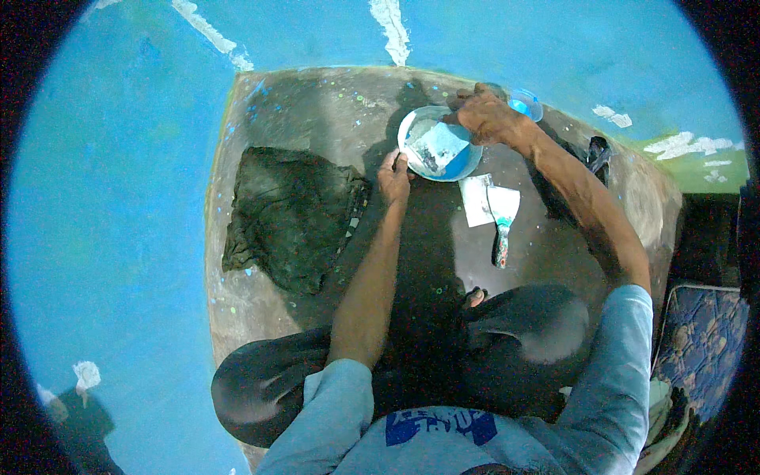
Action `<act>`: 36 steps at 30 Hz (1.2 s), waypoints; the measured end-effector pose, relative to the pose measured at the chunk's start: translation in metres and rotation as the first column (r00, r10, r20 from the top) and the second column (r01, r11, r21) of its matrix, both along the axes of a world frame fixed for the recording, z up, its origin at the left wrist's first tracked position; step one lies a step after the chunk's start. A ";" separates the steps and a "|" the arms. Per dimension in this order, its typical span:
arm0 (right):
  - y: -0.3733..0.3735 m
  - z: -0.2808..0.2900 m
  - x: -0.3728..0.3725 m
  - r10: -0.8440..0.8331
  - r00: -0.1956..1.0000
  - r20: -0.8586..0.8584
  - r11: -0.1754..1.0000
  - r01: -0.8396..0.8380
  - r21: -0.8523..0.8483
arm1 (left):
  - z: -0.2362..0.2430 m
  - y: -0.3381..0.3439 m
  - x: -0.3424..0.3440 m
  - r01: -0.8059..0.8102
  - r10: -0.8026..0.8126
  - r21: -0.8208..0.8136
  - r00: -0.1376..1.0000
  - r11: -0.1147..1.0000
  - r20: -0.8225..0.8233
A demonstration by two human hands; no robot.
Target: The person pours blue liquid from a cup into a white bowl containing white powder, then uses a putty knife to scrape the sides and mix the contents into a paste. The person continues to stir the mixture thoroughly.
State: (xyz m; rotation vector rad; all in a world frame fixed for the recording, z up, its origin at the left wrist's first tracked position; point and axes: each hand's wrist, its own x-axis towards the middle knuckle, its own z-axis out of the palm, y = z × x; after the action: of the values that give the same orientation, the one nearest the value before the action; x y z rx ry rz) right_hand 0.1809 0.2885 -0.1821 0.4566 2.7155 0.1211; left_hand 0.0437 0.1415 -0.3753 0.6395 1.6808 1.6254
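My left hand point(394, 178) grips the left rim of a round pale bowl point(419, 162) holding white and blue material. My right hand point(487, 117) is closed over the bowl's upper right, on something mostly hidden by the fingers; a pale square piece point(447, 144) lies in the bowl below them. Below and right of the bowl lies a putty knife point(503, 212) with a white-smeared blade, beside a white flat square point(475, 198). A small blue container point(524, 104) sits just behind my right hand.
A crumpled dark cloth point(289, 214) lies on the speckled concrete floor at left. A black item point(598, 156) is at right. Blue walls point(119, 198) with white patches surround the floor. A patterned padded item point(701, 344) stands at far right; my folded legs are below.
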 end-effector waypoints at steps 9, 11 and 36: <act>0.025 -0.032 -0.018 -0.096 0.992 0.084 0.991 0.087 0.106 | -0.002 0.003 0.003 0.006 -0.007 0.031 0.999 1.000 0.032; 0.021 -0.028 -0.015 -0.063 0.997 0.042 0.986 0.056 0.154 | -0.002 0.000 0.002 -0.017 0.017 0.042 1.000 0.999 -0.001; 0.013 -0.002 0.135 -0.704 0.648 -0.292 0.659 0.443 -0.608 | 0.011 0.002 0.009 -0.029 0.027 -0.024 0.997 0.999 -0.070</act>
State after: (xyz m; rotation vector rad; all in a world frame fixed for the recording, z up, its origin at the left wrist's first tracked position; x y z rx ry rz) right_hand 0.3155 0.3014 -0.1840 1.3553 2.7278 -0.9918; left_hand 0.0530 0.1434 -0.3644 0.6697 1.7650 1.6159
